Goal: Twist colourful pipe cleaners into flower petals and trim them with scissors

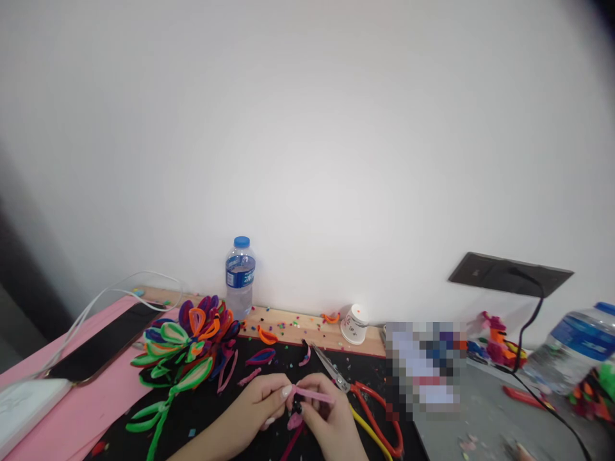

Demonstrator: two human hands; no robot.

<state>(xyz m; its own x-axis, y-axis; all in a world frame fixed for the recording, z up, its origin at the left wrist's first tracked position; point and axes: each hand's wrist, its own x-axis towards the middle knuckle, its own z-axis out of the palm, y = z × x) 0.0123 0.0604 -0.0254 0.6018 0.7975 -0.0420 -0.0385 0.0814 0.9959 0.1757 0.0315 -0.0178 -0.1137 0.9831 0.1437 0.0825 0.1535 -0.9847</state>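
My left hand [270, 398] and my right hand [327, 410] meet low in the middle, over a black mat [216, 442]. Between their fingertips is a pink fuzzy pipe cleaner [314, 394], pinched by both. A small dark piece and another pink bit show just under it, partly covered by my fingers. Beside my right hand lie scissors [379, 406] with red and yellow handles, blades pointing up-left. Loose pipe-cleaner loops, among them a purple and blue one [261, 356], rest above my left hand. To the left sits a colourful pipe-cleaner flower [192, 333] with a green stem.
A water bottle [240, 282] and an upturned paper cup [354, 323] stand by the wall amid scattered coloured bits. On pink sheets [110, 390] lie a dark phone [103, 346] and a white device with a cable. A second bottle [571, 349] and a black cord are right.
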